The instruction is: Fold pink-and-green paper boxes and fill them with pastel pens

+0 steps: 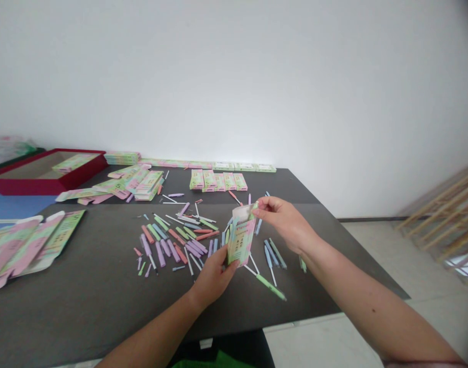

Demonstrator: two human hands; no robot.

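A small pink-and-green printed cardboard box (241,240) is held upright, slightly tilted, over the middle of the dark table. My left hand (214,273) grips its lower left side, thumb across the front. At the top right corner, my right hand (282,217) pinches a pale green bit that looks like a flap of the box. The top is open, with a white flap standing up. Loose pen parts lie below and left of my hands: purple, green, red and blue barrels (161,254), white refills and small caps. A green pen (271,287) lies just in front of the box.
Finished-looking small boxes (218,181) stand in rows at the back, with more along the wall. Flat cartons (27,245) lie at left, others (119,186) behind. A red box (38,185) sits back left. The table's right edge (372,263) borders the floor; wooden slats (444,204) stand beyond.
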